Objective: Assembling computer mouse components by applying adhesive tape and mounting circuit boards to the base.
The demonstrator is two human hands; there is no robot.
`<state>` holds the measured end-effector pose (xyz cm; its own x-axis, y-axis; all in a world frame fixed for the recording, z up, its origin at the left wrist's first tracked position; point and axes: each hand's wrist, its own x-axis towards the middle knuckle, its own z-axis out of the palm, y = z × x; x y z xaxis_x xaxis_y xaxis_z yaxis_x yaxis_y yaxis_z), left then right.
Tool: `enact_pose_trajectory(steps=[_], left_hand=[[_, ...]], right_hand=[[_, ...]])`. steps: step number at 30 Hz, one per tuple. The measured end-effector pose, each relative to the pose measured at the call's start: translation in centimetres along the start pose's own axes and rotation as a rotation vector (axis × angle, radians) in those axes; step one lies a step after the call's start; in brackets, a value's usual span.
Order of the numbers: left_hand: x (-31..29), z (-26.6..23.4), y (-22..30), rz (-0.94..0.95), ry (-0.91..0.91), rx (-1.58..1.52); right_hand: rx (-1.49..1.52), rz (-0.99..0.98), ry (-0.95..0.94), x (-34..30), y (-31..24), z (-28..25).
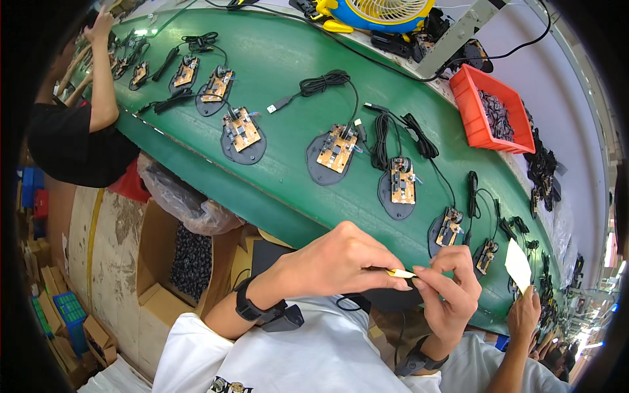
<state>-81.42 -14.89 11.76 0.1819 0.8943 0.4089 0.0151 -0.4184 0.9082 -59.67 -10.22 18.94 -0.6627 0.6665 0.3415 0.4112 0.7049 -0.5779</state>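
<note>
In front of my chest, both hands meet over a small slim yellow-and-white piece (pixel 400 273), whose exact kind I cannot make out. My left hand (pixel 344 262) pinches it between thumb and forefinger. The fingertips of my right hand (pixel 451 288) close on its other end. Beyond them on the green bench (pixel 275 190) lie computer mouse bases with bare circuit boards and coiled cables. The nearest are a mouse base (pixel 398 190) ahead of my hands, another mouse base (pixel 447 229) to the right, and a third mouse base (pixel 331 157) farther off.
An orange-red bin (pixel 468 114) of small dark parts stands at the far right, near a blue-and-yellow fan (pixel 380 13). A cardboard box (pixel 157 242) of black parts sits below the bench. Co-workers flank me; the right one's hand (pixel 524 314) holds a white sheet (pixel 517 265).
</note>
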Motion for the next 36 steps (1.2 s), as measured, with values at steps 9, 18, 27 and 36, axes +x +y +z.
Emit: enact_pose_trajectory(steps=[9,18,27,36], left_hand=[[-1.1,0.9,0.2,0.032,0.157,0.067],[-1.4,1.4,0.3,-0.134,0.213,0.165],[-1.8,2.5,-0.6,-0.221,0.416,0.165],[-2.5,1.3,-1.1,-0.128,0.203,0.195]], right_hand=[[0.071,-0.022,0.031,0.1,0.0,0.6],[-0.137,-0.143,0.198,-0.6,-0.5,2.6],[-0.018,-0.223,0.432,-1.7,0.4,5.2],[0.793,0.473,0.637,-1.7,2.9,4.8]])
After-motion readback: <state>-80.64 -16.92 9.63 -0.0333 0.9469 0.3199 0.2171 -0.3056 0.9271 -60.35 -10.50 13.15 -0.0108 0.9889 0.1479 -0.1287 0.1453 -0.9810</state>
